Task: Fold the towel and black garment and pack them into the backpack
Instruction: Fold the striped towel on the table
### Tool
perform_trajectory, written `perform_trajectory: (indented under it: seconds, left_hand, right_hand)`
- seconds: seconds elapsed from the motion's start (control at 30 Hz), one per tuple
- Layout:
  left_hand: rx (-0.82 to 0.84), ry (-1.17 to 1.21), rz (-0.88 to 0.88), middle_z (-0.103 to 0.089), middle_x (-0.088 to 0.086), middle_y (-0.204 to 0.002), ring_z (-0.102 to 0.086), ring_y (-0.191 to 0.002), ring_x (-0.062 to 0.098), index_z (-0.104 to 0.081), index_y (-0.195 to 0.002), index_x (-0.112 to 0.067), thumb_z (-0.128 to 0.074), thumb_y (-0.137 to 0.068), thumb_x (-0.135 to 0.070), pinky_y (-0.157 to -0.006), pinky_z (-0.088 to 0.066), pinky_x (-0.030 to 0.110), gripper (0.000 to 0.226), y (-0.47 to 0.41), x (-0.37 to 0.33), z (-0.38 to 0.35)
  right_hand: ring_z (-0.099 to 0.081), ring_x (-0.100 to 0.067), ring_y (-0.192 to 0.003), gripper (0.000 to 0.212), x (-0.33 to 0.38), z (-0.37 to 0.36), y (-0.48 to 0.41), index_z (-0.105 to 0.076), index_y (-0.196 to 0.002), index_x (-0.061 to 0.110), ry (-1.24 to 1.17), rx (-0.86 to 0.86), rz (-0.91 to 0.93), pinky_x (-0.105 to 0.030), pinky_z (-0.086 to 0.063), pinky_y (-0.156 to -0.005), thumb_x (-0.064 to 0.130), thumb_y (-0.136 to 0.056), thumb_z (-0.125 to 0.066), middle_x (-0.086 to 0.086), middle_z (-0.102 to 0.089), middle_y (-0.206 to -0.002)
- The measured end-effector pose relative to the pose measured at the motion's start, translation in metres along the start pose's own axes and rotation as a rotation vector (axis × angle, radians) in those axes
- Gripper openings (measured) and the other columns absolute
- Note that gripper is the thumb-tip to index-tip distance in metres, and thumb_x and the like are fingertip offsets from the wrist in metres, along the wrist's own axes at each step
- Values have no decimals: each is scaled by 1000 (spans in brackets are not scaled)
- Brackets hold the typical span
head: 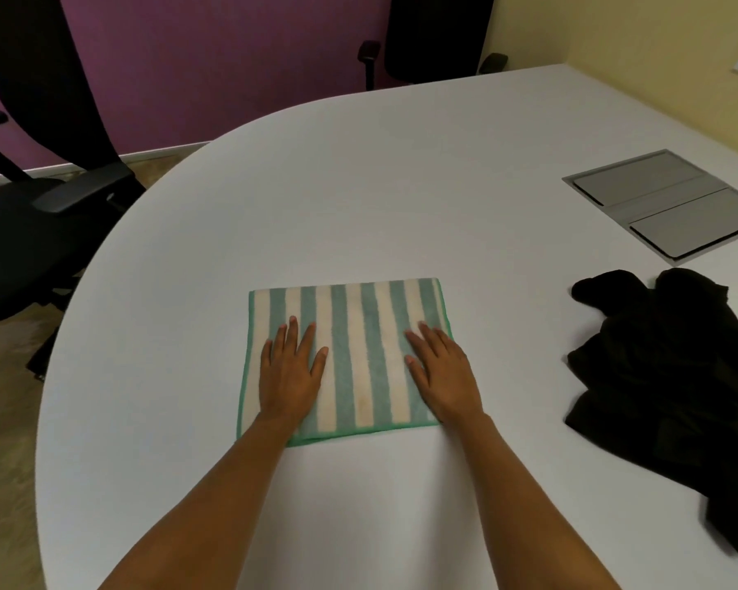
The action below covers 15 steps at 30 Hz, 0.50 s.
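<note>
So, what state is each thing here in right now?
Green-and-white striped towel: folded, lying flat under both hands.
Left hand: open, pressing the towel.
Right hand: open, pressing the towel.
Black cloth garment: crumpled, unfolded, apart from towel.
Grey metal table hatch: flaps closed.

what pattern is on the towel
The towel has teal-green and cream stripes with a green edge, seen in the head view.

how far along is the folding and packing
Done: the striped towel looks folded into a neat rectangle on the table. In hand: the left hand and right hand press flat on it. Left: the black garment lies crumpled to the right, unfolded, and no backpack is in view, so nothing looks packed.
</note>
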<state>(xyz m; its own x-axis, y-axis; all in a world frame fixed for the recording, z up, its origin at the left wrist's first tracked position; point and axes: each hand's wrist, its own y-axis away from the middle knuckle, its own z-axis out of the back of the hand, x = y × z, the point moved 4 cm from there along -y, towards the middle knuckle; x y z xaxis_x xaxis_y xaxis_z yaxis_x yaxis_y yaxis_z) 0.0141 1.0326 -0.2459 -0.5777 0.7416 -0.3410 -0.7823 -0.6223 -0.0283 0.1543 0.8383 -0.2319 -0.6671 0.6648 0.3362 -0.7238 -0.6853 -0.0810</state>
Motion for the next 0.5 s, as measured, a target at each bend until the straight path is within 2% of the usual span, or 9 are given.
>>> perform_trajectory:
  seconds: [0.07,0.17,0.3,0.4,0.5]
  left_hand:
    - [-14,-7,-3,-14,6,-158,-13,-146,22,-20,-149,-23,-1,-87,-58,-117,-3,35,74,0,1,-2]
    - [-11,-2,-3,-15,6,-158,-14,-146,22,-20,-149,-22,-1,-87,-57,-118,-4,36,74,0,0,-2]
    - [-4,-7,-5,-12,6,-158,-11,-146,22,-19,-150,-22,0,-86,-57,-117,-1,34,75,0,1,-2]
    - [20,-11,-11,-8,5,-159,-7,-147,20,-14,-150,-23,5,-83,-58,-116,3,32,78,0,2,-1]
    - [57,7,-9,-5,4,-159,-4,-147,19,-12,-150,-24,4,-83,-59,-117,5,32,77,0,2,1]
  right_hand:
    - [-39,-29,-132,59,-5,5,-1,-43,-140,13,-110,-158,-174,-37,-30,-109,49,-95,-31,-10,-41,-145]
    - [-40,-28,-124,58,-8,8,2,-40,-140,9,-203,-224,-453,-37,-32,-104,44,-94,-48,-12,-45,-138]
    - [-47,-29,-112,54,-4,14,-3,-47,-133,8,-224,-210,-580,-36,-36,-93,41,-91,-56,-13,-55,-124]
    - [-57,-30,-98,41,-5,13,-10,-58,-115,5,-291,-148,-675,-39,-45,-85,37,-89,-59,-14,-63,-110]
    - [-60,-28,-90,32,-1,19,-9,-59,-106,5,-430,-128,-722,-38,-51,-78,30,-86,-60,-13,-60,-107]
